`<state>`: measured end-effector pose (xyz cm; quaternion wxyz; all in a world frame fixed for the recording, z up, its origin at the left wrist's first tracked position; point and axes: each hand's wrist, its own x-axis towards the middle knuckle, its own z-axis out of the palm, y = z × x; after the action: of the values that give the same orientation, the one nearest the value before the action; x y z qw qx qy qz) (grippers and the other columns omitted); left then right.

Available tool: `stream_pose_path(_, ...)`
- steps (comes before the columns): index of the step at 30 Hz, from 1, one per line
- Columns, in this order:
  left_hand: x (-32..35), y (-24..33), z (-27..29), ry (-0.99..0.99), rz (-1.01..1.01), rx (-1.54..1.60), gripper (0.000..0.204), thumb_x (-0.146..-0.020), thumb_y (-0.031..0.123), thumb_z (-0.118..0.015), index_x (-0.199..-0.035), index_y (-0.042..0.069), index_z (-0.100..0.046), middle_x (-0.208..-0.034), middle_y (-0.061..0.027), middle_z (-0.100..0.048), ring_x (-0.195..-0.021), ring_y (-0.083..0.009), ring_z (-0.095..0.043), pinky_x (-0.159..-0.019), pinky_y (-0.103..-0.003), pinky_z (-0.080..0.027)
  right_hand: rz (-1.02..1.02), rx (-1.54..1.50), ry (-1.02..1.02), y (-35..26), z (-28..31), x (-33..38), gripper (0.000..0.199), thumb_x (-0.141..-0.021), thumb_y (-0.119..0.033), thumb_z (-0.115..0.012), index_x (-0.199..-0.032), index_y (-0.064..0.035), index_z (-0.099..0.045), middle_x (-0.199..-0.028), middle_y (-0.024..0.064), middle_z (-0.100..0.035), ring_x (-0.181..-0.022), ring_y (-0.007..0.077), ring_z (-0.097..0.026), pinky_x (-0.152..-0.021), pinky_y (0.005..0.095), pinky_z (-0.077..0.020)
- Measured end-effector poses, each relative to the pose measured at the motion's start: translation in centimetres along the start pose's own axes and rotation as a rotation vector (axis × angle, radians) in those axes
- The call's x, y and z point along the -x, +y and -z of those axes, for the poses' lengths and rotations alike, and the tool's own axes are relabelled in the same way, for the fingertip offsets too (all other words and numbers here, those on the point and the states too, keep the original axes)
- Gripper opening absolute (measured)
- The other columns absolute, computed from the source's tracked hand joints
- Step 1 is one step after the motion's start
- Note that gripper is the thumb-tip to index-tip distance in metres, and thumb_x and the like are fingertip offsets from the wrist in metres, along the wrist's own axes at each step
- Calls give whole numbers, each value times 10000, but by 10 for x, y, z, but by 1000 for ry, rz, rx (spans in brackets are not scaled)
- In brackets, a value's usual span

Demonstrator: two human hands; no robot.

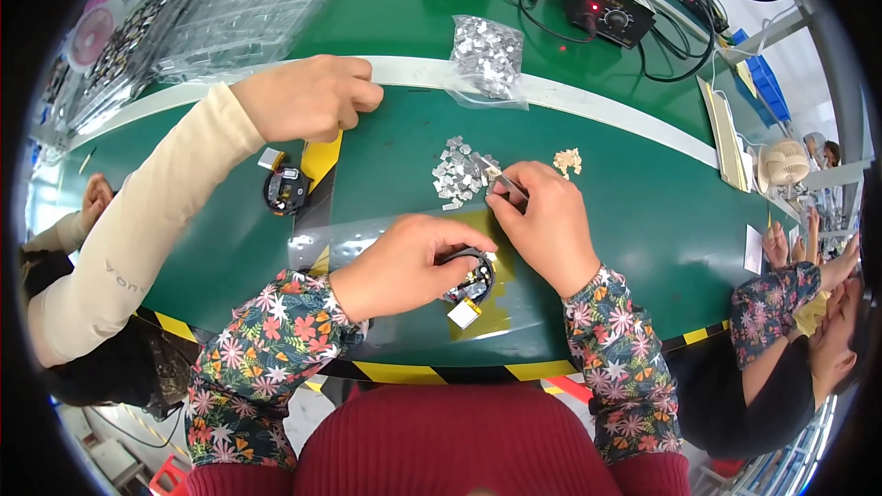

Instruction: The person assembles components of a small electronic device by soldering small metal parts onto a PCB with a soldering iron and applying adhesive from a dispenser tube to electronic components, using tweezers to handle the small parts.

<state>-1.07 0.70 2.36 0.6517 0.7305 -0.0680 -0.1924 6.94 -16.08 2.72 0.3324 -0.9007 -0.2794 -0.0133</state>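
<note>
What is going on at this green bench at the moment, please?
A person in floral sleeves holds a small round black circuit assembly down with the left hand. The right hand pinches tweezers at a pile of small silver parts. A co-worker's arm in a cream sleeve reaches across from the left, its fist above a second round assembly. A bag of silver parts lies behind.

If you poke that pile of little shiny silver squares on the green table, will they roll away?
Probably not. The silver squares look flat and thin, so they would likely slide and scatter, not roll. They seem very light, and a nudge might spread them. The right hand holds tweezers near them, so bare fingers may struggle.
</note>
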Motion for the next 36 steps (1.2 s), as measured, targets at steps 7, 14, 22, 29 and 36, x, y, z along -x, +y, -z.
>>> stream_pose_path(7, 1, 0, 1, 68, 11, 200, 195, -842, -33, -551, -1035, -12, -567, -864, -10, -611, -733, -30, -556, -566, -183, -451, -42, -99, -28, -5, 2, -1, 91, -720, -56, -640, -780, -4, -594, -727, 122, -607, -624, 256, -612, -560, 343, -479)
stream_pose_path(14, 0, -2, -1, 210, 14, 294, 159, -804, -33, -555, -956, -33, -603, -773, -12, -609, -671, -22, -525, -553, -197, -439, -75, -263, 4, -10, 4, 3, 85, -741, -28, -642, -783, 16, -582, -673, 107, -604, -580, 167, -600, -545, 268, -471)
stream_pose_path(22, 1, -3, 1, 340, -103, 33, 162, -743, 10, -585, -901, -21, -610, -715, -70, -611, -630, -90, -560, -573, -249, -460, -37, -428, -62, -27, 6, 20, 105, -733, 27, -636, -800, 28, -554, -745, 64, -568, -585, 94, -543, -497, 220, -424)
stream_pose_path(29, 1, -2, -1, 308, -112, -42, 161, -791, -42, -549, -944, -21, -593, -741, -14, -616, -649, -20, -538, -527, -194, -430, 133, -343, -8, -24, -2, 24, 153, -695, 59, -633, -798, 7, -532, -852, 85, -556, -581, 154, -544, -499, 252, -434)
stream_pose_path(36, 1, -4, -2, 343, -141, -56, 169, -787, -49, -544, -949, -33, -588, -756, -34, -623, -636, -39, -558, -530, -202, -456, 144, -317, 36, -27, -6, 24, 165, -677, 51, -640, -781, -14, -530, -858, 90, -561, -601, 204, -570, -517, 287, -466)
